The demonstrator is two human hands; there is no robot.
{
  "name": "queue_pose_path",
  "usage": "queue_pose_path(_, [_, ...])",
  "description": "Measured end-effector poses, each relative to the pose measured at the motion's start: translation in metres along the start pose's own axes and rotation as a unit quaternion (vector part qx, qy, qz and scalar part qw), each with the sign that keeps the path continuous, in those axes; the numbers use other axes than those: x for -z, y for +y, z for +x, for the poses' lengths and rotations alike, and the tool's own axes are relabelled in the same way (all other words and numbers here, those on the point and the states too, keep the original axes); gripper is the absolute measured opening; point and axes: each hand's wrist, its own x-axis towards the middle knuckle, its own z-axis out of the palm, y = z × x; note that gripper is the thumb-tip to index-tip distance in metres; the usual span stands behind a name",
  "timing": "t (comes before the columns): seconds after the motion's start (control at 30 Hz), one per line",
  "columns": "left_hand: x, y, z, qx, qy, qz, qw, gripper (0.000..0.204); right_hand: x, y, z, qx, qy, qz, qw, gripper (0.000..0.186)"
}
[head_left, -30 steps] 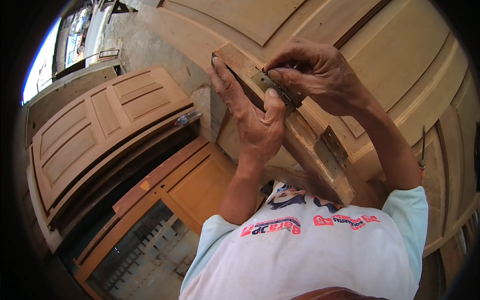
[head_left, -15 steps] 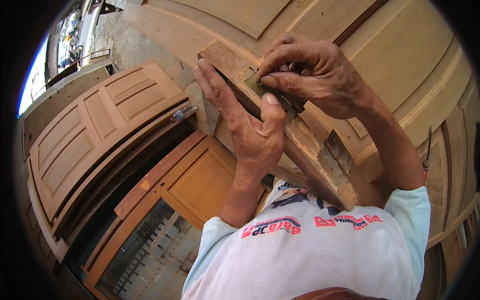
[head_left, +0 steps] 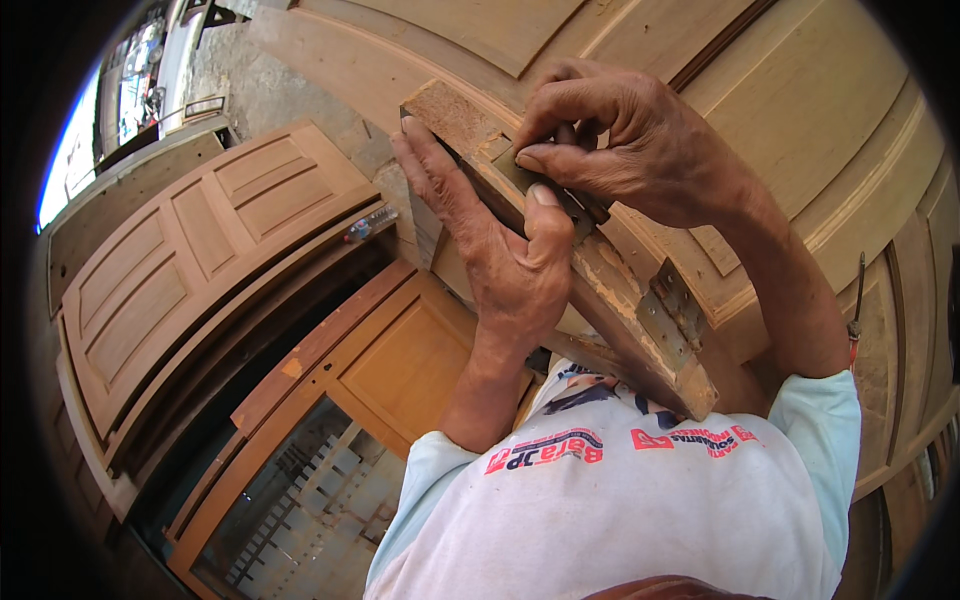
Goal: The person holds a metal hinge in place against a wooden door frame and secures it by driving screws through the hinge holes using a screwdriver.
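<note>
A worn wooden beam (head_left: 612, 272) slants across in front of my chest, its far end scuffed and paler. My left hand (head_left: 505, 250) holds its upper part, fingers laid along the left side and thumb over the top edge. Just beyond that thumb, a metal hinge (head_left: 592, 212) is set on the beam, mostly covered by my hands. My right hand (head_left: 625, 140) is closed in a pinch above this hinge; whatever its fingertips hold is hidden. Nearer my body, a second metal hinge (head_left: 672, 308) stands partly raised from the beam.
Large panelled wooden doors (head_left: 840, 120) fill the far and right side. Another panelled door (head_left: 200, 230) lies at the left, a clear plastic bottle (head_left: 370, 224) by its edge. Below it leans an orange-brown glazed frame (head_left: 385, 350). A screwdriver (head_left: 855, 320) stands upright at the right.
My right fingers have shifted slightly and curled in; the small metallic glint at their tips is now covered. My left hand and the beam stay almost where they were.
</note>
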Motion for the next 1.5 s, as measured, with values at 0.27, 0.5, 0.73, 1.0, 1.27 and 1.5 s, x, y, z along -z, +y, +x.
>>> queue_pose_path(0.27, [0.000,-0.002,0.002,-0.011,0.001,0.015,1.000,0.101,-0.004,-0.001,-0.002,0.133,0.039,-0.143,0.980,0.015])
queue_pose_path(0.5, [0.000,0.000,0.002,-0.010,0.006,0.004,1.000,0.102,-0.006,-0.006,-0.001,0.104,0.040,-0.106,0.988,0.015])
queue_pose_path(0.73, [-0.001,0.001,0.002,-0.013,0.008,0.009,1.000,0.101,0.001,-0.003,-0.004,0.125,0.012,-0.143,0.982,0.015])
queue_pose_path(1.0, [0.001,0.004,0.002,-0.011,0.006,0.035,0.999,0.101,0.003,-0.009,0.002,0.155,-0.008,-0.225,0.962,0.014])
queue_pose_path(1.27, [0.000,0.000,0.001,-0.011,0.012,0.025,1.000,0.102,0.001,-0.015,-0.001,0.129,0.010,-0.183,0.975,0.016])
queue_pose_path(1.5, [-0.002,0.003,0.002,-0.007,0.018,0.049,0.999,0.104,0.006,-0.012,0.002,0.125,-0.024,-0.198,0.972,0.015])
